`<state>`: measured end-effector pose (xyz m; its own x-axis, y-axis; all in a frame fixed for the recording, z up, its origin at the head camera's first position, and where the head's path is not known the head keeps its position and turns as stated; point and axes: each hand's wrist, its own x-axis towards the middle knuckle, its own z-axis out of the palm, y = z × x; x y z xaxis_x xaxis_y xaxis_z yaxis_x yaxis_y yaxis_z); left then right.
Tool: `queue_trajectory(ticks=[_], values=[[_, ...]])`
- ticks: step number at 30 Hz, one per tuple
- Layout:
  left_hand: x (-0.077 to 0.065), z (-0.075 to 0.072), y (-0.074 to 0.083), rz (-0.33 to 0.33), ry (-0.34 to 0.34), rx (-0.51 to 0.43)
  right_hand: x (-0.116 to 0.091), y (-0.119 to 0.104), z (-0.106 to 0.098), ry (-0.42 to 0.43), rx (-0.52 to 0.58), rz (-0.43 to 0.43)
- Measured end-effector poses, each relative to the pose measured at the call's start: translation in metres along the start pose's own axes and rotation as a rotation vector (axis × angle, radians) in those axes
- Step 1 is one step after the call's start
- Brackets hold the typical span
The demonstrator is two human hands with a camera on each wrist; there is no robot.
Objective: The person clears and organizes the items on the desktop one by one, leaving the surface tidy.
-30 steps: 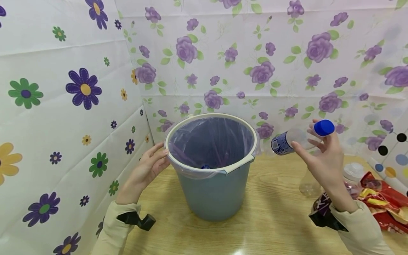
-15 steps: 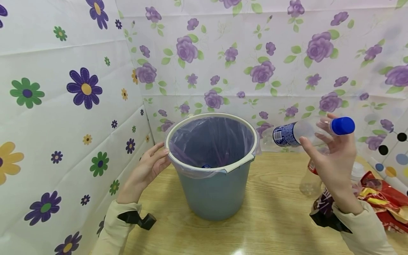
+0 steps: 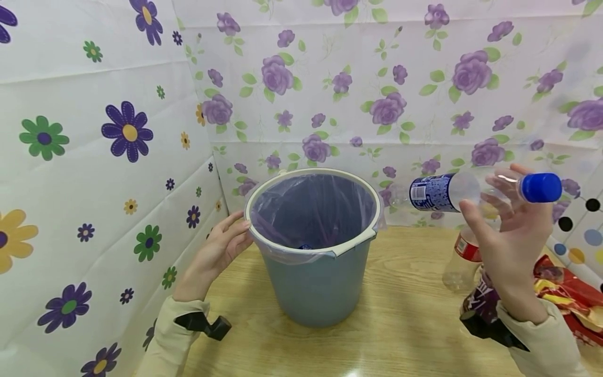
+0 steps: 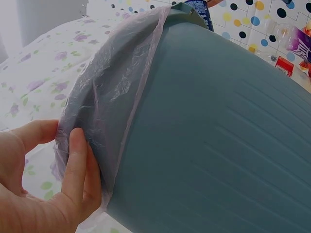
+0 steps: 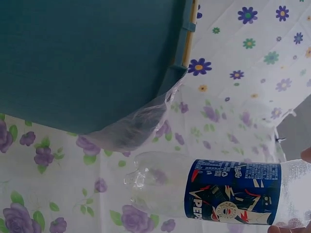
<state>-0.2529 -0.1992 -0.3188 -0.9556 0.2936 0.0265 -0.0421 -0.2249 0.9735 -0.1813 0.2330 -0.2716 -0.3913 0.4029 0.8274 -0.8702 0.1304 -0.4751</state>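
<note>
My left hand is at the left side of a blue-grey bucket, pinching its cream rim and the thin plastic liner. In the left wrist view, fingertips press the liner's outside while another digit meets its edge. To the right of the bucket, my right hand holds a clear plastic bottle by its capped end. It lies nearly level in the air, blue cap to the right and base toward the bucket. The right wrist view shows its blue printed label. A small blue thing shows inside the bucket.
Behind and below the right hand stand a clear bottle with a red label and a purple-labelled bottle. A red snack packet lies at the right of the wood-grain table. Flowered sheets hang at the back and left.
My right hand has carried the bottle rightward, away from the bucket, and the bottle has turned closer to level. The left hand and bucket have stayed in place.
</note>
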Motion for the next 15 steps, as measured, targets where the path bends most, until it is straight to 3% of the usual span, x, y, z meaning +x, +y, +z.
queue_trajectory(ticks=[7,15], values=[[0.0,0.0002,0.0004,0.014,-0.006,-0.005,0.0028,-0.0075,0.0032,-0.015,-0.118,-0.038],[-0.0002,-0.0007,0.0,0.015,-0.006,-0.005,0.0088,-0.001,0.0049,-0.023,0.035,-0.054]])
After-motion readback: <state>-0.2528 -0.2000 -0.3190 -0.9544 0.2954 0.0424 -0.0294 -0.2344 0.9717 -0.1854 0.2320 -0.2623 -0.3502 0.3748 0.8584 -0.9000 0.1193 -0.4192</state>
